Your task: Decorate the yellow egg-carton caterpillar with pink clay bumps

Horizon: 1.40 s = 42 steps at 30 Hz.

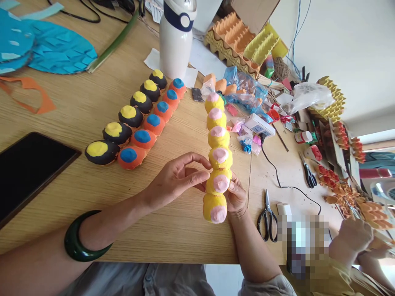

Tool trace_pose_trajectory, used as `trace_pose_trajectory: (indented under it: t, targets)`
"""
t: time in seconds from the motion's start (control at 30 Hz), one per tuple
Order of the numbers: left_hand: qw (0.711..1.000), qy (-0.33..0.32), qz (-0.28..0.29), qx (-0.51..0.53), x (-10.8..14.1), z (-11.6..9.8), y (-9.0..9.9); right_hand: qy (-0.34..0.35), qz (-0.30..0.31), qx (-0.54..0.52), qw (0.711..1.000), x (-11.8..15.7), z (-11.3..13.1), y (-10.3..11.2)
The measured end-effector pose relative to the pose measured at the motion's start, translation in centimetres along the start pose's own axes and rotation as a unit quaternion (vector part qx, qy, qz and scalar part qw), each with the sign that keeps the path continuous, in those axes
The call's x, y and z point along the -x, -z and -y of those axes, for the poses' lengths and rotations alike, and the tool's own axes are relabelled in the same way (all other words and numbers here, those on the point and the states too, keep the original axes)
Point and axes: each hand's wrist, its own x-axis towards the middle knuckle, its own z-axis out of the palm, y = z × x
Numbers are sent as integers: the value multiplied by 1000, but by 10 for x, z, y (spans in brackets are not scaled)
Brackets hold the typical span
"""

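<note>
A strip of egg carton cups (220, 156), yellow with pale pink clay caps, is held up above the table, tilted towards me. My right hand (237, 196) grips its lower right side, the thumb on the edge and the other fingers hidden behind. At its left edge, the thumb and curled fingers of my left hand (177, 179) close on the strip; some fingertips are hidden behind it. To the left lie two more cup strips: a black one with yellow caps (130, 116) and an orange one with blue caps (153, 125).
A white bottle (175, 45) stands at the back. A black phone or tablet (33, 172) lies left. Black scissors (267, 218), a white power strip (260, 124) and clay bags (245, 139) lie right. A co-worker's hand (354, 235) is at lower right.
</note>
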Motion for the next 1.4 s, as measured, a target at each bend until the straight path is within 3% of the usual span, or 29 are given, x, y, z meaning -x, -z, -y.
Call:
trace_pose_trajectory:
  t: [0.1, 0.23, 0.33, 0.47, 0.83, 1.4]
  targets:
    - [999, 35, -5, 8, -2, 0, 1, 14, -3, 19, 1000, -3, 2, 2]
    - [996, 38, 65, -40, -3, 0, 1, 14, 26, 8, 1000, -6, 1, 5]
    - [993, -3, 40, -110, -1, 1, -1, 0, 41, -7, 999, -6, 0, 5]
    - [988, -9, 13, -150, 0, 2, -1, -29, 40, -12, 999, -5, -1, 3]
    - [997, 31, 8, -73, -2, -1, -3, -72, 32, -45, 996, -6, -3, 0]
    - [995, 28, 45, -79, 1, -3, -1, -52, 66, 6, 996, -7, 0, 12]
